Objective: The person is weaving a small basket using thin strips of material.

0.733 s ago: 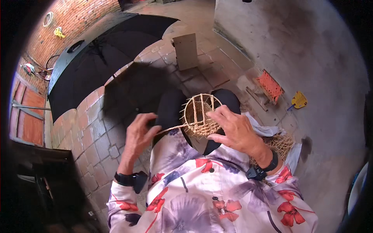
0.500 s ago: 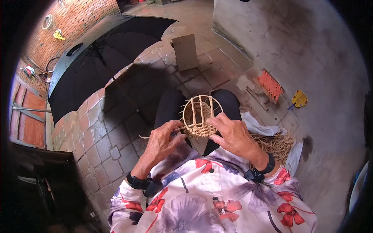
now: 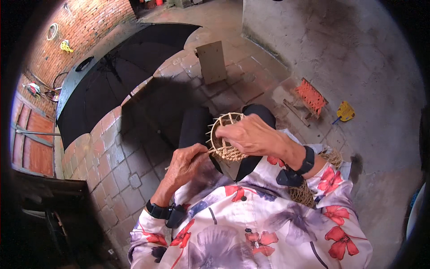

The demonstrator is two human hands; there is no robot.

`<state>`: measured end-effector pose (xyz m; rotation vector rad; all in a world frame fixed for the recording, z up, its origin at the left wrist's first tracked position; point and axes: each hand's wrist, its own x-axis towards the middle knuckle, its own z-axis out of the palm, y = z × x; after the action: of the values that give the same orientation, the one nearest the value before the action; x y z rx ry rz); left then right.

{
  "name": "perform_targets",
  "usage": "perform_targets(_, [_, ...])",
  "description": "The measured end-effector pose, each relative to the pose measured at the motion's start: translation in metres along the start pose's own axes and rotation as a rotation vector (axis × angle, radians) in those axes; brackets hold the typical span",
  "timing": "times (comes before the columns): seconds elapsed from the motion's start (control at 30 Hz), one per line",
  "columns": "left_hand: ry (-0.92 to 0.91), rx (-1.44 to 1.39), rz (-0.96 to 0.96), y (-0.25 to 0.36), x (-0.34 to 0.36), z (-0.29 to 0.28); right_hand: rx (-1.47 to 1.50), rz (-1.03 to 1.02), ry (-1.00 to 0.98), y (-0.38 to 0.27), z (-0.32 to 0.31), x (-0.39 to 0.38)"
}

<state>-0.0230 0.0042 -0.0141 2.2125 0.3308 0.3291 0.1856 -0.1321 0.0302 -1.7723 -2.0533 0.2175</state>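
A small, partly woven round basket [image 3: 233, 157] of pale twisted cord, with spokes sticking out, sits between my knees. My left hand [image 3: 183, 166] pinches a cord at the basket's lower left. My right hand [image 3: 251, 134] lies over the basket, its fingers curled onto the upper frame and hiding much of the opening; exactly what the fingertips grip is partly hidden. A bundle of loose cord [image 3: 303, 195] on pale sacking lies by my right side, partly behind my arm.
An open black umbrella [image 3: 139, 54] stands on the tiled floor by a brick wall [image 3: 71, 27]. Ahead stands an upright board [image 3: 212, 60]. To the right are an orange-webbed low stool [image 3: 311, 96], a yellow fly swatter [image 3: 345, 112] and a concrete wall [image 3: 340, 54].
My left hand moved right to the basket and closed on the cord. My right hand moved up and left, over the basket's opening, covering more of it.
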Motion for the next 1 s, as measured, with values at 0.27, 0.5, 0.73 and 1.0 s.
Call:
perform_targets(0.27, [0.014, -0.068, 0.011, 0.002, -0.001, -0.002, 0.542, 0.382, 0.24, -0.001, -0.008, 0.014])
perform_targets(0.5, [0.002, -0.077, -0.018, 0.0, -0.002, 0.001, 0.165, 0.465, 0.283, -0.013, 0.019, 0.034])
perform_targets(0.73, [0.047, -0.118, -0.02, -0.003, -0.003, 0.003, 0.258, 0.403, 0.378, 0.011, 0.031, 0.041])
perform_targets(1.0, [0.016, -0.03, 0.007, -0.003, -0.004, -0.007, 0.249, 0.33, 0.381, -0.007, 0.002, -0.028])
